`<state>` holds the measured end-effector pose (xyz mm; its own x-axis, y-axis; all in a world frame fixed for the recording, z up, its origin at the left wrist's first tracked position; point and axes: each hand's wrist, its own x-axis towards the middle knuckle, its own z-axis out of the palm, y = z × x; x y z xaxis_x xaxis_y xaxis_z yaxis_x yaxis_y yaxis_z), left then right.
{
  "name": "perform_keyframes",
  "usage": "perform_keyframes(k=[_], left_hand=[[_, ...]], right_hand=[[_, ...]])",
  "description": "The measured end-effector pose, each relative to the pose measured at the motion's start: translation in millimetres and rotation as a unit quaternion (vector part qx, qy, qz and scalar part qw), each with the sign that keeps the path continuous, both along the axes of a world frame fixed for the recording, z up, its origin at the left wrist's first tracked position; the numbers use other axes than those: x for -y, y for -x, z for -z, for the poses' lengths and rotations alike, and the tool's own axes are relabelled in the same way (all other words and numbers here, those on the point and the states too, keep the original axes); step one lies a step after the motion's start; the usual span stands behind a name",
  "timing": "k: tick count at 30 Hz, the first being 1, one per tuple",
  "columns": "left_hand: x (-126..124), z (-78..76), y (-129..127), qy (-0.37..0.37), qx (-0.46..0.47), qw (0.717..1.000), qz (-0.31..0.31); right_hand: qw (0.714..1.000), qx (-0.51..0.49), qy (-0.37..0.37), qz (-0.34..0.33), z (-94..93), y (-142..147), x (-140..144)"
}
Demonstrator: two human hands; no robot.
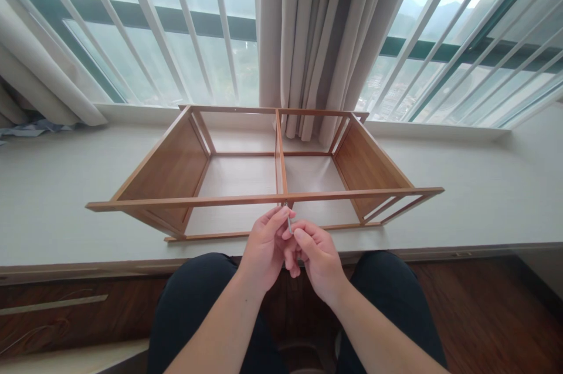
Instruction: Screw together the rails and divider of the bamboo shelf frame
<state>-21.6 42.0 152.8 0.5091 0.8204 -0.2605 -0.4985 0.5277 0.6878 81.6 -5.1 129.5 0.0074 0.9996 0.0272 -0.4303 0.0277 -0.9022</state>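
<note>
A brown wooden shelf frame (264, 198) lies on its side on a pale window ledge (53, 186). It has two panel ends and a thin middle divider (278, 151). My left hand (265, 245) and my right hand (317, 257) meet just below the frame's front rail, where the divider joins it. Together their fingertips pinch a small thin metal piece (289, 223), which points up at that joint. I cannot tell whether it is a screw or a small key. My knees in dark trousers show below.
Beige curtains (316, 40) hang behind the frame, and a window with white bars (176, 28) spans the back. A bunched curtain lies at the far left of the ledge. Dark wood floor (484, 315) lies below the ledge edge.
</note>
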Motion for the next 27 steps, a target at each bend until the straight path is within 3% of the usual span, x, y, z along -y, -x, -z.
perform_keyframes(k=[6,15,19,22,24,26,27], left_hand=[[7,-6.0,-3,0.001,-0.034,0.999,-0.016],[6,-12.3,-6,0.021,-0.134,0.990,-0.036],[19,-15.4,-12,0.015,-0.180,0.981,-0.073],[30,-14.0,-19,-0.007,-0.212,0.973,-0.095],[33,-11.0,-23,-0.060,-0.256,0.961,-0.086],[32,-9.5,-23,-0.158,-0.349,0.919,-0.092],[32,-10.7,-23,-0.221,-0.408,0.880,-0.102]], right_hand=[[0.994,-0.080,0.044,-0.062,-2.4,-9,2],[0.987,-0.106,0.054,-0.110,-15.0,-15,-12],[0.980,-0.126,0.030,-0.153,-18.8,-14,-14],[0.976,-0.123,0.011,-0.180,-7.1,-25,-11],[0.970,-0.120,-0.001,-0.210,9.3,-40,-7],[0.965,-0.128,0.007,-0.228,29.9,-60,-3],[0.963,-0.139,0.013,-0.230,40.3,-70,-1]])
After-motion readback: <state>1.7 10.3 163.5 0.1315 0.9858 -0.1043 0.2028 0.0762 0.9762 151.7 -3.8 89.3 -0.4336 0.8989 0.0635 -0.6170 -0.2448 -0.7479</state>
